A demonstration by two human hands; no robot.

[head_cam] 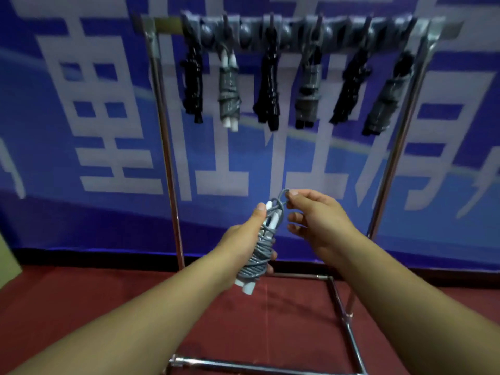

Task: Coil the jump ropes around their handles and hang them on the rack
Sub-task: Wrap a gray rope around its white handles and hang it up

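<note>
A: What does the left hand [240, 239] have?

B: It grips a coiled grey jump rope [257, 255], fingers curled round the bundle and the thumb lying up along the white handles [272, 216]. The grey cord is wound tightly round the two handles, whose white ends poke out at the bottom below the hand.

A: And the right hand [316, 220]?

B: It pinches a small loop of grey cord [284, 196] between thumb and forefinger, just above the top of the bundle. The other fingers are loosely curled below, holding nothing that can be made out.

A: Where is the bundle relative to the rack?

B: Held in the air in front of the chrome rack [167, 158], well below its grey hook bar [297, 31] and roughly between the two uprights.

A: What hangs there?

B: Six coiled jump ropes in a row. From the left: a black one [192, 82], a grey one with white handles [229, 90], another black one [267, 90], a grey one with dark handles [308, 93], a black one [349, 85], and a grey one [387, 101] at the far right. The picture is blurred there, so the hooks are not clear.

A: The setting?

B: A blue banner with large white characters [108, 131] behind the rack, red carpet [284, 320] below, the rack's base tubes resting on it.
</note>
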